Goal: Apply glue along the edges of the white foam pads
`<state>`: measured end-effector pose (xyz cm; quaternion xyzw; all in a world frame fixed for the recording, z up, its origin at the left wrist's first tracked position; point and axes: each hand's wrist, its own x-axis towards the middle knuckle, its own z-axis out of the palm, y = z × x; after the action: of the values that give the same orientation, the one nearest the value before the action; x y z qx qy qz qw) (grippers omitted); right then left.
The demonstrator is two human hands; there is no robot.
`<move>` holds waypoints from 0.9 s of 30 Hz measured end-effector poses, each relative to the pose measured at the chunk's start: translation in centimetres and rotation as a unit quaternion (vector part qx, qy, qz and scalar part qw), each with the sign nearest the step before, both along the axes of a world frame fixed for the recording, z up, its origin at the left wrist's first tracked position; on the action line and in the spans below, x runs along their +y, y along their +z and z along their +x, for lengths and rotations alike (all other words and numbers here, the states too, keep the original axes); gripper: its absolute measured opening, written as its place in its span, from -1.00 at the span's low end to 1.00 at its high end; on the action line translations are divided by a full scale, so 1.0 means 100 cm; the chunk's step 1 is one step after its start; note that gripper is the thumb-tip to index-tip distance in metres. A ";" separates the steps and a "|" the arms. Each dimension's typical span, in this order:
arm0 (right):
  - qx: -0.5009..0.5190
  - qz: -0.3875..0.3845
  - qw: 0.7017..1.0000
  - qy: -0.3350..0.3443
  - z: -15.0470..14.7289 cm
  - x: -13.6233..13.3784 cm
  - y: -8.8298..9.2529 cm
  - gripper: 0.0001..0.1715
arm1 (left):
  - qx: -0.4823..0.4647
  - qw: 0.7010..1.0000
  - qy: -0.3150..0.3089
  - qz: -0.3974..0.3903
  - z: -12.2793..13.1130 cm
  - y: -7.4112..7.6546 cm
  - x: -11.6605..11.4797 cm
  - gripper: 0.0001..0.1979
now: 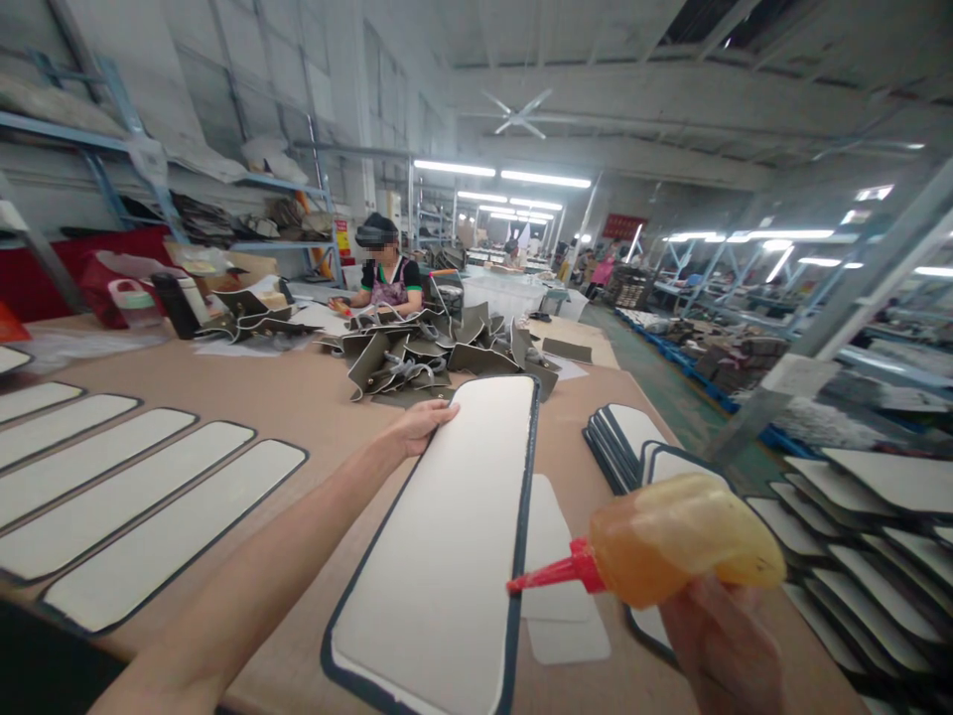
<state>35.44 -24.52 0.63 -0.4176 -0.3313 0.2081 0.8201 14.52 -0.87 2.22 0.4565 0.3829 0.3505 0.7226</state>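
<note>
A long cream panel (pixel 447 536) with rounded corners and a dark border lies before me, tilted slightly away. My left hand (pixel 428 425) pinches its far left edge, thumb on the top face. In my right hand (pixel 719 636) is a squeeze glue bottle (pixel 670 541), lying nearly sideways, with amber liquid inside. Its red nozzle (pixel 551 572) points left, and the tip meets the panel's right edge where cream and dark border join. Under that edge, plain cream pieces (pixel 570 636) rest on the brown table (pixel 328 397).
Similar bordered panels (pixel 179 526) lie in a row at left. Stacked panels (pixel 621 447) sit at right, with more piled pieces (pixel 879 556) beyond. A heap of olive folded parts (pixel 424 353) covers the far table. A co-worker (pixel 387 273) sits behind it. A dark bottle (pixel 175 306) stands far left.
</note>
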 end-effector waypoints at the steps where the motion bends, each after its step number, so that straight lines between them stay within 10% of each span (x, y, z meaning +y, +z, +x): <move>1: 0.008 -0.003 1.000 0.002 -0.001 0.000 0.000 -0.58 | -0.001 1.000 0.002 -0.001 -0.001 0.000 0.001 -0.96; 14: 0.039 -0.046 0.995 0.081 0.009 -0.012 -0.029 -0.48 | -0.034 0.997 0.063 -0.027 -0.018 -0.008 0.013 -0.96; 27: 0.060 -0.031 0.997 -0.035 -0.016 -0.020 -0.014 -0.54 | -0.058 0.986 0.142 -0.066 -0.037 -0.029 0.029 -0.96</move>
<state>33.83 -26.53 -0.76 -0.4413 -0.2604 0.2142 0.8316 10.79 2.01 -0.65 0.3278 0.4234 0.4490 0.7153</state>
